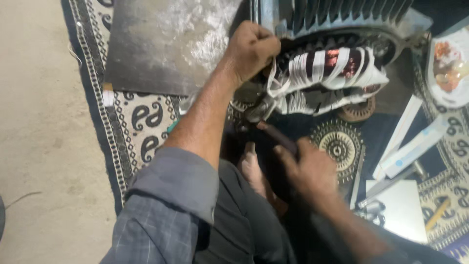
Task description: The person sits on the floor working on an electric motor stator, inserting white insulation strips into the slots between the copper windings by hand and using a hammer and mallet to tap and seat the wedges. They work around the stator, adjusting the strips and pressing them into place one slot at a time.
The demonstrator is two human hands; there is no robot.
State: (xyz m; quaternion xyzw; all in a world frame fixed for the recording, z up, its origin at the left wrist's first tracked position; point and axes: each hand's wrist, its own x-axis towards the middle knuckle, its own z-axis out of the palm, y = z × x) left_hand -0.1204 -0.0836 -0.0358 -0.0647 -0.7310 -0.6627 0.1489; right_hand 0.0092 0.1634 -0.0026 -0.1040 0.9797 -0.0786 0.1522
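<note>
A finned grey motor stator (342, 19) lies on a patterned rug, its copper windings (337, 61) bound with white tape and cord. My left hand (251, 49) is closed in a fist at the left end of the windings, gripping the white cord there. My right hand (310, 168) holds a tool with a dark red-brown handle (278, 138). The tool's metal head (259, 111) touches the lower left of the windings. A bare foot (251, 166) rests between my arms.
A scuffed metal sheet (161, 44) lies on the rug (141, 122) at the upper left, with concrete floor (39, 122) beyond. At the right lie white strips (410, 142), a white sheet (405, 210), a yellow pencil-like stick (436, 214) and a white bowl (447, 66).
</note>
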